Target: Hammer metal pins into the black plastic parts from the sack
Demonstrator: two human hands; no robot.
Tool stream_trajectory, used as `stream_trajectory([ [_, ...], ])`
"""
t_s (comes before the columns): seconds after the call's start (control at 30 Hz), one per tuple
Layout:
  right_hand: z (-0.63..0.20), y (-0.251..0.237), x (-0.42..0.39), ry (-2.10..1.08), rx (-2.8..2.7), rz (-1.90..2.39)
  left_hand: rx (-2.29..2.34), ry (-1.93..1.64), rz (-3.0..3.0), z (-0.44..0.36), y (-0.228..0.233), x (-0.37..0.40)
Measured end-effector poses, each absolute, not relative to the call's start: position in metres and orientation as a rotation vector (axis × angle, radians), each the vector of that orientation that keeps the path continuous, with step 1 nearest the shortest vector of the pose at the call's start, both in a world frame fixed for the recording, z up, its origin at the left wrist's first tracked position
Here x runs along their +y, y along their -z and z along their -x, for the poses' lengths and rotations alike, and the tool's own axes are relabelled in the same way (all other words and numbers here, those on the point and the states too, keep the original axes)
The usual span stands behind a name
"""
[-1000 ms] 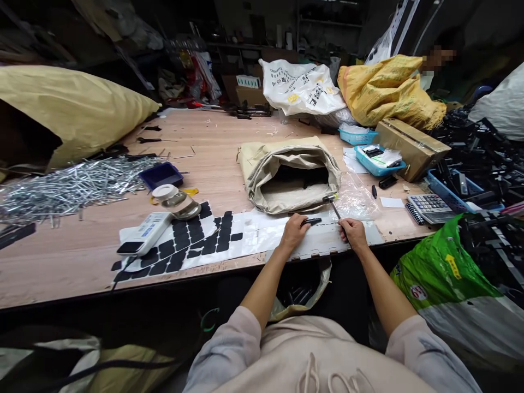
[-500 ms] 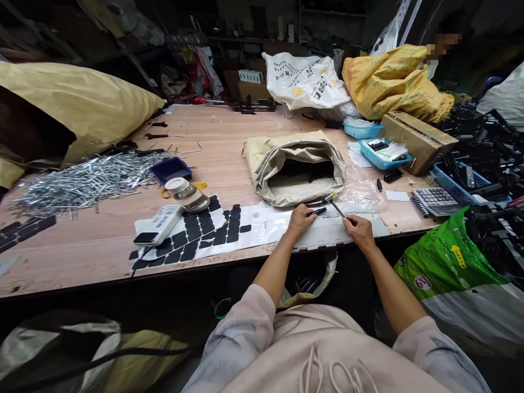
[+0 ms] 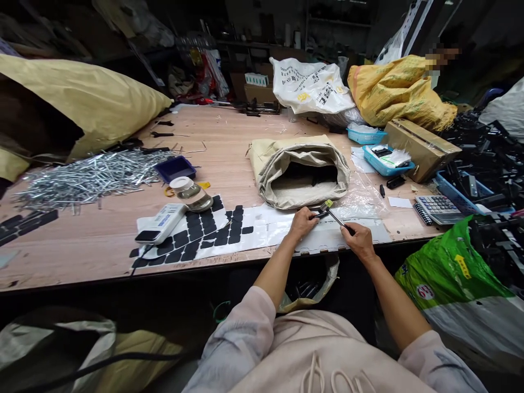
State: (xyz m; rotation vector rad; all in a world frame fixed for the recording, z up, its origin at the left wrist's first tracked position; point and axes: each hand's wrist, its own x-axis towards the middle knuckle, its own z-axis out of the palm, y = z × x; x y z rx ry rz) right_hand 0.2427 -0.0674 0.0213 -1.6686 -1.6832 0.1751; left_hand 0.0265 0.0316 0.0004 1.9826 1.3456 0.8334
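My right hand is closed around the black handle of a small hammer with a metal shaft and a yellowish-tipped head. That head lies over a slim black part pinched in my left hand; whether they touch I cannot tell. Both hands are above a white sheet at the table's front edge. Just beyond them, a beige sack lies with its mouth facing me and dark pieces inside.
To the left are a heap of metal rods, a blue tray, a jar and a white device beside black adhesive pads. A calculator, blue baskets and a green bag stand right.
The hammer head has moved slightly left and down, over the black part. My right hand has lowered a little and turned. The camera view has shifted slightly.
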Motion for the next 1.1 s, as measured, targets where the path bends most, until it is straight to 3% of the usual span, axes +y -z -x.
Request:
stream_trajectory([
  [0.2, -0.239, -0.019, -0.067, -0.248, -1.660, 1.650, 1.343, -0.816, -1.962, -0.026, -0.005, 0.028],
  [0.4, -0.251, -0.019, -0.062, -0.777, -1.076, 1.534, 1.375, -0.833, -1.941, -0.026, -0.010, 0.029],
  [0.53, -0.254, -0.023, -0.056, -0.929, -0.899, 1.452, 1.266, -0.904, -1.969, -0.022, -0.023, 0.003],
  [0.7, -0.254, -0.019, -0.054, -0.995, -0.935, 1.442, 1.020, -0.813, -2.055, 0.003, -0.020, -0.084],
  [0.83, -0.256, -0.015, -0.055, -1.004, -0.905, 1.429, 1.232, -0.514, -2.055, 0.027, 0.010, -0.136],
  [0.97, -0.255, -0.015, -0.055, -1.006, -0.925, 1.425, 1.501, -0.272, -1.918, 0.034, 0.028, -0.141],
  [1.1, -0.253, -0.017, -0.056, -1.001, -0.924, 1.431, 1.129, -0.324, -1.859, 0.017, -0.002, -0.117],
])
